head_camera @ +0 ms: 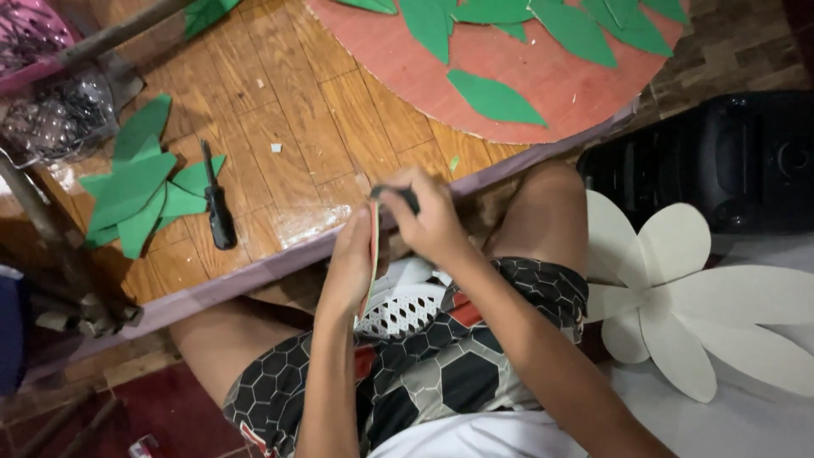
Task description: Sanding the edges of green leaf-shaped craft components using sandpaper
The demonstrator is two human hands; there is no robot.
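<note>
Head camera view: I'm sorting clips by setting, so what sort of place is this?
Probably a home craft corner on the floor: green paper leaf cutouts on a wooden board, a round reddish cardboard disc, and a white cardboard flower cutout.

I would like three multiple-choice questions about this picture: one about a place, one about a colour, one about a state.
1. Where does the black-handled tool lie?
A. on the wooden board
B. on the white flower cutout
C. on the round red board

2. What colour are the leaf cutouts beside that tool?
A. yellow
B. green
C. white

3. How is the thin sheet held?
A. flat on the board
B. on edge, in the left hand
C. rolled up

Answers: 1 A, wood grain shows around it. 2 B, all are green. 3 B, the right hand works at its top.
</note>
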